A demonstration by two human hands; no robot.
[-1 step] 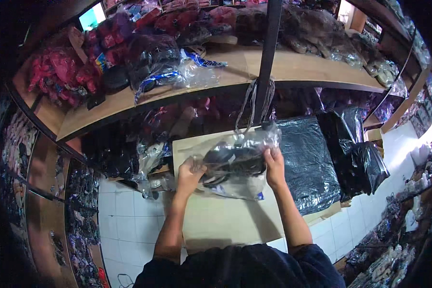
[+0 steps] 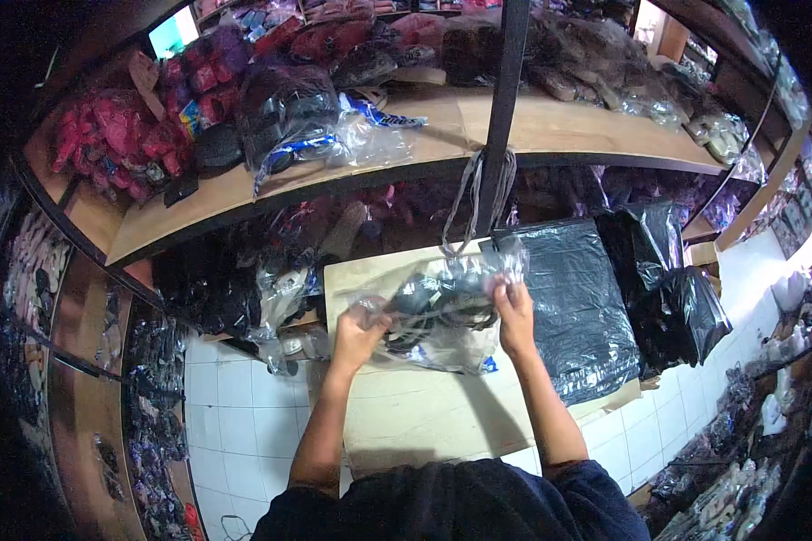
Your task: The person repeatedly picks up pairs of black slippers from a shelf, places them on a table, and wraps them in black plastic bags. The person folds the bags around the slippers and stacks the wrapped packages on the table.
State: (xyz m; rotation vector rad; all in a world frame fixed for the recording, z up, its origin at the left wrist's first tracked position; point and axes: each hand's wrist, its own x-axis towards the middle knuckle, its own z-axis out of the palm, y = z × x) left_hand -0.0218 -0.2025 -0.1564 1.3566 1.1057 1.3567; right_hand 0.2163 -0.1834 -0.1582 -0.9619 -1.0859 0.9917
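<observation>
Between my two hands, a clear plastic bag point(image 2: 451, 347) is held above a pale board-topped surface point(image 2: 406, 406). Dark footwear, which looks like sandals point(image 2: 421, 296), shows through the film, and a blue print marks the bag's lower right corner. My left hand point(image 2: 361, 335) is closed on the bag's left side, with the thumb toward the middle. At the upper right side, my right hand point(image 2: 512, 317) pinches the plastic. The fingertips of both hands are slightly blurred.
A flat black plastic-wrapped package point(image 2: 573, 307) lies to the right, beside black bags point(image 2: 686, 307). Across the front runs a wooden shelf point(image 2: 595, 126) with bagged shoes, a dark post point(image 2: 505, 99) and hanging grey cords point(image 2: 465, 203). Crowded racks stand both sides over white floor tiles point(image 2: 235, 424).
The bag has shifted slightly between my hands, and the dark footwear inside sits a little differently and shows more clearly. Both hands stay in nearly the same place.
</observation>
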